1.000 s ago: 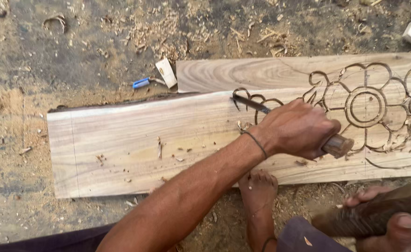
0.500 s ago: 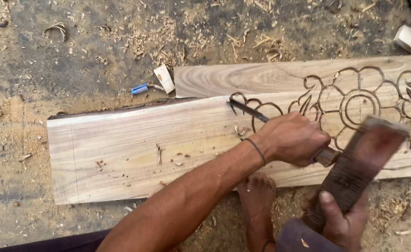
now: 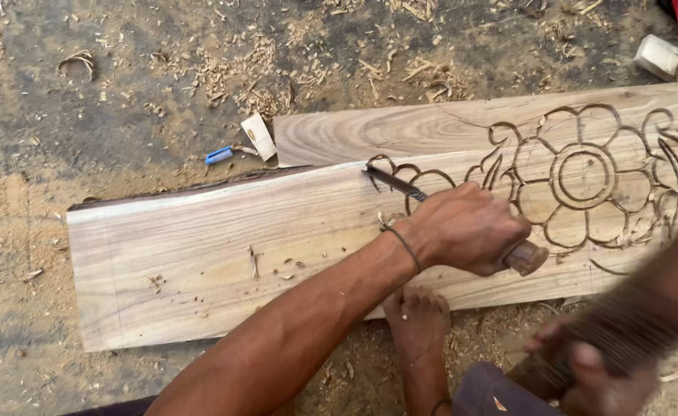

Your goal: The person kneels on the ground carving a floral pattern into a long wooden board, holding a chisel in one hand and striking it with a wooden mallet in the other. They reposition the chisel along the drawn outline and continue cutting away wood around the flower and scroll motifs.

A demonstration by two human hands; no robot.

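Flower relief on the plank (image 3: 223, 254) is cut across its right part; the left half is bare wood; plank lies on the chip-strewn ground; left hand (image 3: 466, 227) clenched on the chisel (image 3: 401, 185), tip at the outline's left edge; right hand (image 3: 585, 374) grips a blurred mallet (image 3: 639, 316).

Our right hand (image 3: 601, 381) has pulled the wooden mallet (image 3: 632, 323) back from the chisel's handle (image 3: 525, 258). It now blurs low past the plank's near edge.
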